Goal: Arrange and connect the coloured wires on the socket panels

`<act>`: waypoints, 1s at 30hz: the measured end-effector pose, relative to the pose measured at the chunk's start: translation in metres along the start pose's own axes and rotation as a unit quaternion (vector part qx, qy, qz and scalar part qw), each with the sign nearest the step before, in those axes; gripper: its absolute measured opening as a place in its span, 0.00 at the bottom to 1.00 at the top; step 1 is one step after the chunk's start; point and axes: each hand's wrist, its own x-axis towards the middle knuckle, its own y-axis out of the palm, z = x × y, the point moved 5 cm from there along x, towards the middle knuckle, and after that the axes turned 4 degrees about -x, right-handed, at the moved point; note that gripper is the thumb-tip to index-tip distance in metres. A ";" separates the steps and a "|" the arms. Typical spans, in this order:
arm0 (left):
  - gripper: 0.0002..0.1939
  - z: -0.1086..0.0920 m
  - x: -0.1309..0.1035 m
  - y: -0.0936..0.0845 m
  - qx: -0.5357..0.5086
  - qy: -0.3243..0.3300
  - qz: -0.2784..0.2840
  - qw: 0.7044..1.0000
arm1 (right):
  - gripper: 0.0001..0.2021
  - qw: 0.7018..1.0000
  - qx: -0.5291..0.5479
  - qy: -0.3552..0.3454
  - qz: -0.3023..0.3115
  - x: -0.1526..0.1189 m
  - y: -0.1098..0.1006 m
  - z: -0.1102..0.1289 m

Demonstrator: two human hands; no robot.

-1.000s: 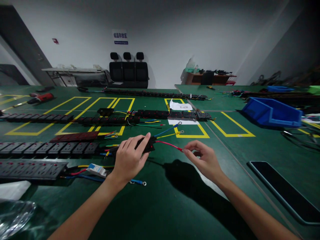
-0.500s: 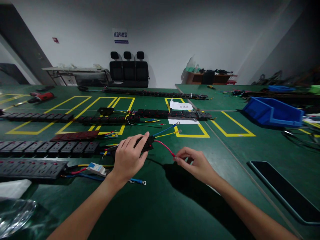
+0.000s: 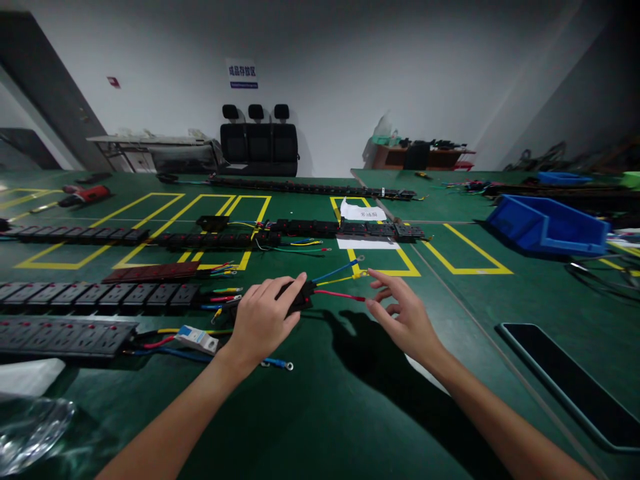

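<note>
My left hand (image 3: 267,320) is closed over a black power strip (image 3: 303,303), mostly hidden under the palm. From its right end come a blue wire (image 3: 335,272), a yellow wire (image 3: 337,281) and a red wire (image 3: 340,294). Ring terminals tip the blue and yellow wires. My right hand (image 3: 407,317) has its thumb and index finger spread. The thumb tip is beside the red wire's end and the index fingertip close to the yellow wire's terminal; whether either touches, I cannot tell.
Long socket strips (image 3: 100,297) lie at the left, with a white-blue breaker (image 3: 197,339) on wires. Further back are more strips (image 3: 310,187) and a red power drill (image 3: 85,195). A blue bin (image 3: 550,227) and a phone (image 3: 565,380) stand to the right.
My right hand has opened from its pinch at the red wire's end and moved slightly up and right. The red wire now points straighter rightward. My left hand stays on the strip, shifted slightly.
</note>
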 end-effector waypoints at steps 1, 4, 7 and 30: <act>0.36 0.000 0.000 0.000 -0.001 0.000 0.001 1.000 | 0.23 1.000 -0.001 -0.002 0.007 0.000 0.001 0.001; 0.37 0.000 -0.001 0.000 -0.006 0.004 -0.005 1.000 | 0.21 1.000 -0.006 -0.009 0.017 -0.001 0.001 0.002; 0.38 -0.002 -0.001 -0.002 -0.016 0.015 -0.028 0.999 | 0.21 1.000 -0.011 -0.008 0.005 -0.001 0.000 0.001; 0.42 -0.007 0.001 -0.007 -0.052 0.076 -0.051 0.994 | 0.18 0.998 0.003 0.003 -0.066 -0.002 -0.009 -0.004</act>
